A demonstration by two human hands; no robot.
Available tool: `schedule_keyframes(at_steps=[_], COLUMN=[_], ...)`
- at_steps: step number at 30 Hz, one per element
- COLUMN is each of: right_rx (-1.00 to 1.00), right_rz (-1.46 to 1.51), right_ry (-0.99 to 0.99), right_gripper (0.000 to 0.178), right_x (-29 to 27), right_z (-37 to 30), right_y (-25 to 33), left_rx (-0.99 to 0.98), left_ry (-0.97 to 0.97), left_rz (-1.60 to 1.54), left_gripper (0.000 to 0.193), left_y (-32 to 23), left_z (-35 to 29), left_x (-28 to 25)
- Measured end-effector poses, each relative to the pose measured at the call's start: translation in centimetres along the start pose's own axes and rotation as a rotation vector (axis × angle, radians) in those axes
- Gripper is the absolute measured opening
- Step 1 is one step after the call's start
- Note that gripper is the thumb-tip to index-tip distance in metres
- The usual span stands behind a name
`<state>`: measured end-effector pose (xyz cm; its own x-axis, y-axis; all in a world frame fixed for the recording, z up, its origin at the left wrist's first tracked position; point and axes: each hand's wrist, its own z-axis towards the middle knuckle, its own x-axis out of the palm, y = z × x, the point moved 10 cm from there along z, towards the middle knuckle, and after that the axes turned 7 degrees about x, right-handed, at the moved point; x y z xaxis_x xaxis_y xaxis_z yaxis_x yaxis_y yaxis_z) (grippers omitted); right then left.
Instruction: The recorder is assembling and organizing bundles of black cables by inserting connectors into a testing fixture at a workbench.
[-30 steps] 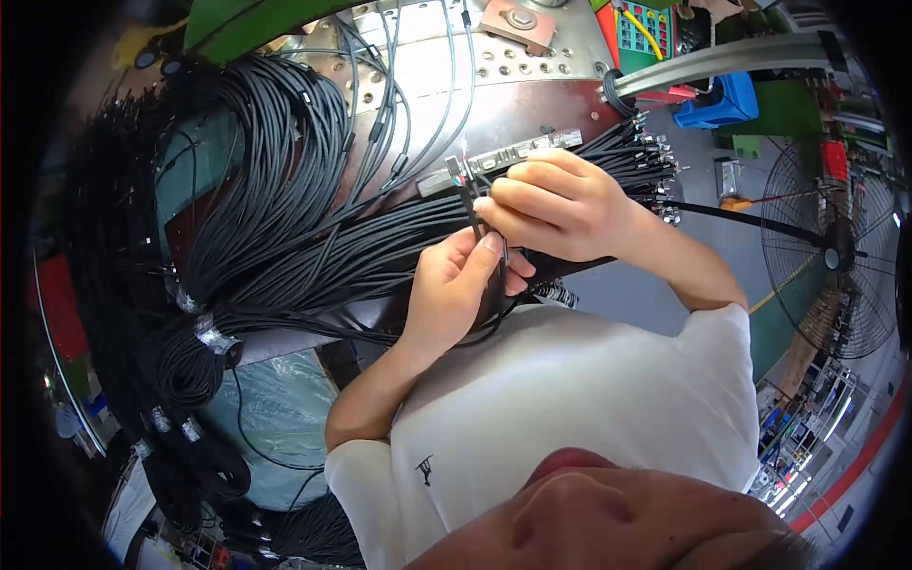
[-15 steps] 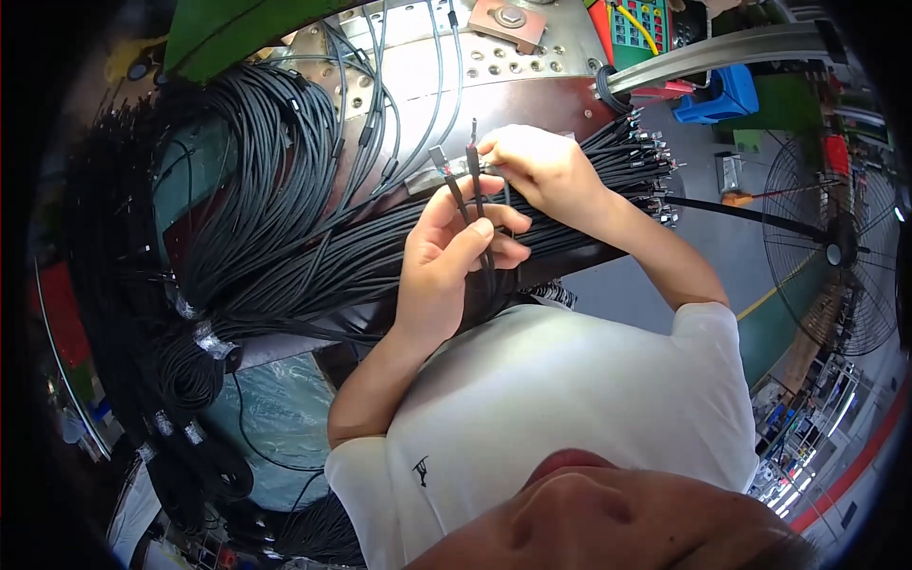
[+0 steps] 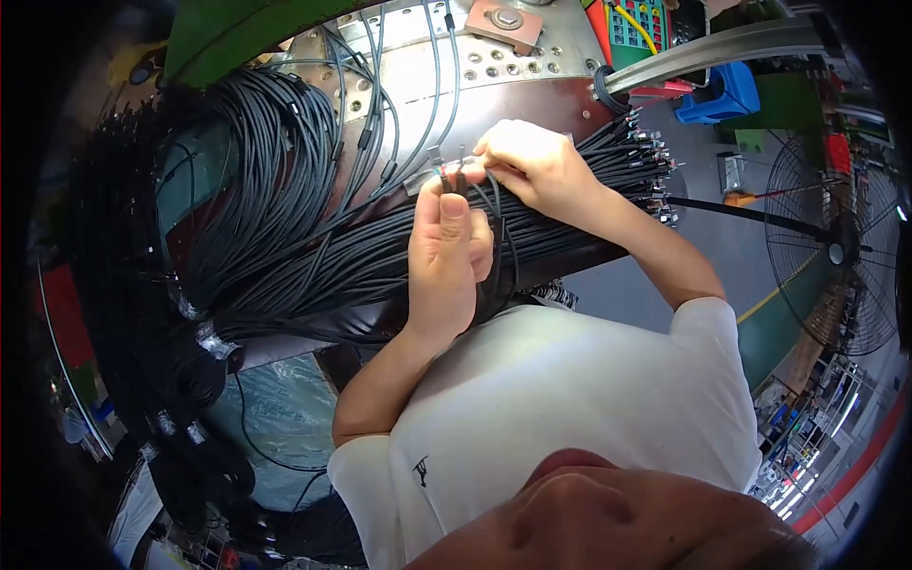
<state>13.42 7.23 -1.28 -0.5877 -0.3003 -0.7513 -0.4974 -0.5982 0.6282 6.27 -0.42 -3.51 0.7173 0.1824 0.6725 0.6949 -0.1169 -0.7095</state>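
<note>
My left hand (image 3: 445, 255) is closed round two black cables, its thumb pointing up along them. Their ends (image 3: 461, 179) stand out above the fingers, one showing small red and blue wires and a flat grey tip. To the right, my right hand (image 3: 528, 169) has its fingers pinched together close to these ends; what lies between the fingertips is hidden. A black cable (image 3: 497, 204) runs down from beneath its fingers. Under both hands, a thick bundle of black cables (image 3: 366, 266) lies across the dark red-brown bench surface (image 3: 532, 104).
Coiled black cables (image 3: 271, 142) lie at the left. The bundle's connector ends (image 3: 651, 157) project at the right. A metal clamp block (image 3: 503, 21) sits on a perforated plate at the back. Beyond the bench are a blue stool (image 3: 722, 93) and a black fan (image 3: 836, 252).
My left hand has wrapped its fingers tighter and turned its thumb upward, and the cable ends now stand lower in it. The right hand has shifted slightly left.
</note>
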Motion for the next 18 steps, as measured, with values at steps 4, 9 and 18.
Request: schedule_keyframes(at_steps=[4, 9, 18], right_rx=[-0.044, -0.365, -0.372], right_rz=[-0.084, -0.330, -0.453], right_ry=[0.009, -0.236, -0.257], right_gripper=[0.014, 0.024, 0.014], right_x=[-0.4, -4.6, -5.1], right_z=[0.0, -1.2, -2.1], right_y=[0.7, 6.9, 6.1], left_rx=[-0.133, -0.265, -0.181], left_ry=[-0.009, -0.065, 0.212], left_rz=[-0.088, -0.039, 0.548], left_gripper=[0.020, 0.018, 0.024], left_y=[0.9, 1.6, 0.2], left_z=[0.0, -0.1, -0.1], left_x=[-0.4, -0.9, 0.9])
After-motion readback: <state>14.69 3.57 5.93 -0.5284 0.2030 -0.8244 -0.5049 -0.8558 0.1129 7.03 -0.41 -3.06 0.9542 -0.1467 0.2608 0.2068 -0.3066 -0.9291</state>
